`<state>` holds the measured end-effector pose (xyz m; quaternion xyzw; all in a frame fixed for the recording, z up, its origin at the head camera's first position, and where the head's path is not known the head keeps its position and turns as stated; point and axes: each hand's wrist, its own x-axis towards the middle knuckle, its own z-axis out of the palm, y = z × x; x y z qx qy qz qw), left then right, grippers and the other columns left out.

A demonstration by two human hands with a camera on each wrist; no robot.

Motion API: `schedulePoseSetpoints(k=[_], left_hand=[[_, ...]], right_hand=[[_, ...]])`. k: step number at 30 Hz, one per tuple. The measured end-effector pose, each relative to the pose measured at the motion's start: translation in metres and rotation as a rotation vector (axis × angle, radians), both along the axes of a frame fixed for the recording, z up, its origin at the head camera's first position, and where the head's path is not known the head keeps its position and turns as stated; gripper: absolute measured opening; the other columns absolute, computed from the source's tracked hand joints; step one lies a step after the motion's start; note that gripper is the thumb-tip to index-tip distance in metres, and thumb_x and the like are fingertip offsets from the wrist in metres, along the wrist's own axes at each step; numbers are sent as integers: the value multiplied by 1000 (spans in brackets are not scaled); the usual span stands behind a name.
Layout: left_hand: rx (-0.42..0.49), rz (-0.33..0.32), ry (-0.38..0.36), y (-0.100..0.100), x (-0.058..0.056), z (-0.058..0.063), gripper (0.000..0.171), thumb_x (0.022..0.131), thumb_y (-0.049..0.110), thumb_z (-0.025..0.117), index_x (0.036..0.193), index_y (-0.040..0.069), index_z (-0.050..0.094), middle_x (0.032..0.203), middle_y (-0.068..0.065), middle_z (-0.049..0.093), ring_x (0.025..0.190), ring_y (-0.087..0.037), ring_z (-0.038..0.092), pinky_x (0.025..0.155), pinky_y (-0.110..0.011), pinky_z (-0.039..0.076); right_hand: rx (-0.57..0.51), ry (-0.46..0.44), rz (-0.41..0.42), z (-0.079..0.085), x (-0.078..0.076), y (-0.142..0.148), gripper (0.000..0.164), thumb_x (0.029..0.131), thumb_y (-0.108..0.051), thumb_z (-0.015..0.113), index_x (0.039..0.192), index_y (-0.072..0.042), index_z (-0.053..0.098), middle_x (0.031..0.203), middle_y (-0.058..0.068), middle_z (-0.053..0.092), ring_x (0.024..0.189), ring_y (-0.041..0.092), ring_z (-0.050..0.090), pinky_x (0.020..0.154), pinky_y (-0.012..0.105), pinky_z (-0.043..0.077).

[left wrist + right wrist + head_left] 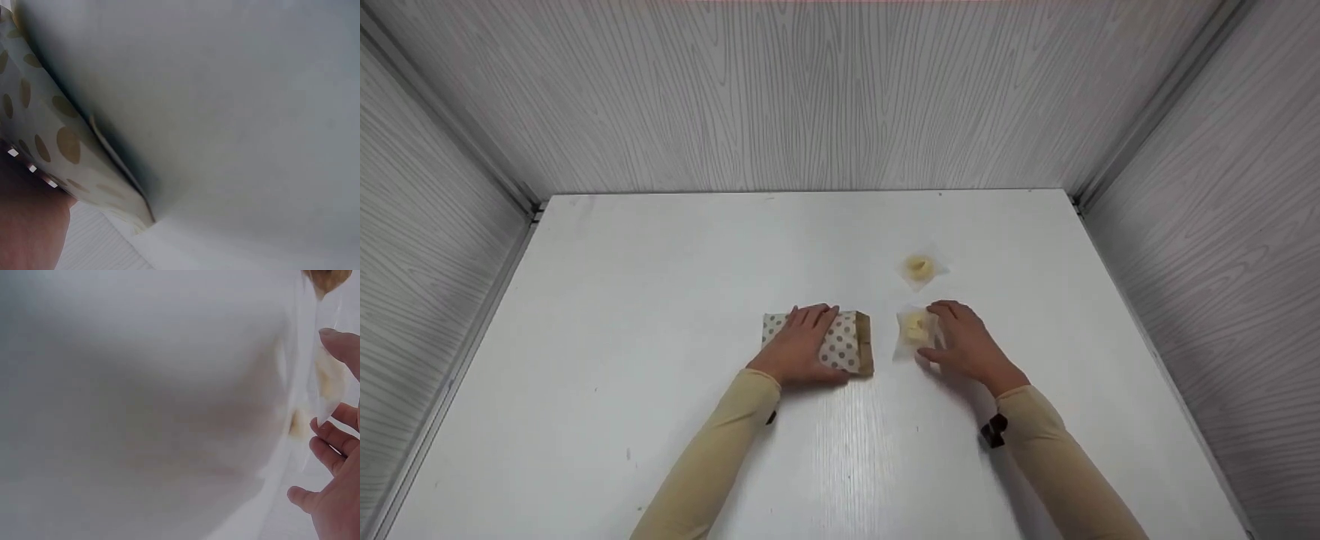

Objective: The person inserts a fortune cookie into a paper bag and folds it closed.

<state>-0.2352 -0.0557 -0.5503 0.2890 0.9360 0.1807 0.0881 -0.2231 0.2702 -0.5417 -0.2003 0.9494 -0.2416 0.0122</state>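
Note:
A white paper bag with grey-brown dots [840,343] lies flat on the table, its brown open end facing right. My left hand [801,352] lies across it and grips it, fingers over the far edge and thumb along the near edge. In the left wrist view, the dotted bag [56,107] shows along the left side. Right of it lies a small translucent packet [915,328] with a pale yellow piece inside. My right hand [971,351] is at this packet's right edge, thumb and fingers spread apart around it. The right wrist view shows these fingers [332,439] beside the packet.
A second translucent packet [919,268] with a round pale yellow piece lies farther back. The white table [622,315] is bounded by grey wood-grain panels [810,97] at the back and both sides. A dark device [994,431] is on the right wrist.

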Motion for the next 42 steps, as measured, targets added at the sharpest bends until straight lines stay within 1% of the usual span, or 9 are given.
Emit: schedulePoseSetpoints(k=[5, 11, 13, 18, 25, 32, 35, 39, 42], left_hand=[[6, 2, -11, 0, 1, 1, 118, 70, 71, 73, 157, 11, 20, 154, -13, 28, 143, -28, 20, 118, -40, 3], [-1, 0, 12, 1, 0, 1, 117, 71, 70, 73, 157, 9, 21, 153, -15, 30, 142, -30, 23, 119, -41, 5], [1, 2, 2, 1, 0, 1, 118, 71, 70, 73, 157, 9, 21, 153, -15, 29, 143, -30, 22, 119, -40, 4], [8, 12, -32, 2, 1, 0, 118, 70, 69, 73, 157, 11, 20, 156, -13, 27, 144, -28, 18, 118, -37, 1], [6, 13, -26, 3, 1, -1, 118, 70, 70, 73, 158, 11, 19, 156, -13, 26, 144, -29, 18, 118, -37, 1], [15, 0, -11, 5, 3, -2, 116, 71, 69, 72, 157, 10, 21, 155, -13, 28, 144, -28, 19, 119, -39, 3], [22, -7, -7, 6, 3, -1, 116, 72, 69, 72, 157, 9, 21, 155, -13, 28, 143, -28, 20, 119, -39, 3], [26, -8, -11, 6, 4, -1, 116, 71, 69, 73, 157, 10, 21, 155, -12, 28, 143, -28, 19, 119, -39, 3], [25, -5, -11, 5, 5, -1, 116, 71, 69, 73, 157, 10, 21, 155, -12, 28, 143, -28, 19, 119, -39, 4]], right_hand=[[11, 12, 76, 2, 3, -16, 73, 84, -35, 78, 140, 0, 46, 142, 16, 43, 133, 34, 38, 109, 49, 32], [-1, 94, 165, 1, 6, -29, 72, 84, -32, 80, 139, 1, 47, 141, 18, 45, 130, 36, 40, 108, 50, 34], [3, 107, 178, 0, 6, -32, 72, 84, -32, 80, 139, 1, 47, 141, 18, 45, 130, 36, 40, 108, 50, 34], [26, 82, 179, -1, 5, -41, 72, 84, -32, 79, 139, 2, 47, 141, 19, 45, 131, 36, 40, 108, 49, 34], [57, 79, 171, 1, 7, -53, 72, 83, -32, 80, 138, 2, 49, 140, 18, 46, 129, 35, 44, 107, 48, 37], [65, 63, 147, 4, 8, -70, 72, 82, -35, 81, 137, 0, 50, 140, 18, 46, 129, 35, 43, 104, 53, 38], [89, 58, 133, 3, 8, -77, 70, 84, -35, 79, 138, -2, 49, 142, 19, 42, 129, 37, 41, 100, 57, 40], [123, 68, 139, 2, 8, -82, 71, 86, -34, 77, 141, -3, 46, 144, 21, 38, 130, 39, 40, 96, 59, 42], [106, 53, 124, 2, 8, -81, 74, 87, -36, 76, 143, -2, 43, 145, 20, 37, 131, 38, 39, 96, 59, 42]])
